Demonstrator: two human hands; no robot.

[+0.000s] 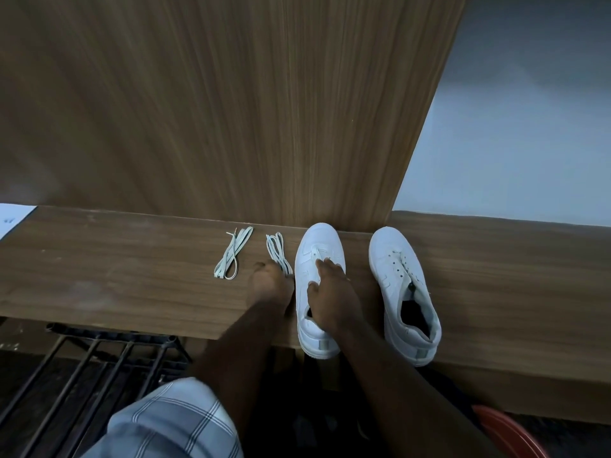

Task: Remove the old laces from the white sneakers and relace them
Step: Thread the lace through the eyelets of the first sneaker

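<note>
Plaid sleeve (172, 421), left hand (269, 282) gripping lace bundle (279, 251), right hand (330, 292) fingers spread flat on laced sneaker (317, 246)

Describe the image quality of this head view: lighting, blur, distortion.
Head view: dim, bluish light; the wooden panel behind bows from wide-angle distortion; both hands are softly blurred, the left hand by the lace bundle, the right hand on the left sneaker; no harsh glare anywhere.
</note>
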